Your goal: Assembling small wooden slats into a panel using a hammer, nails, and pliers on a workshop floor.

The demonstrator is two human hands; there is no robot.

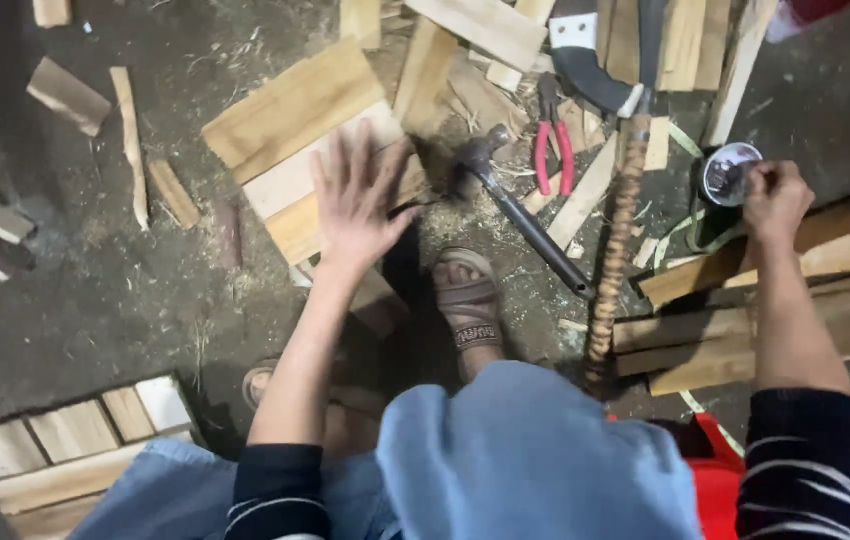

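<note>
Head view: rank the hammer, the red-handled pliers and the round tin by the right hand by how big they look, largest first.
1. Hammer, longest by far, running from its head near the left hand toward the sandalled foot.
2. Red-handled pliers.
3. Round tin, partly hidden by the right hand, so its place after the pliers is unsure.

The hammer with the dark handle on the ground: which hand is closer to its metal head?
The left hand is nearer: spread open, just left of the dark-handled hammer's head. The right hand is far to its right, closed at a small round tin.
</note>
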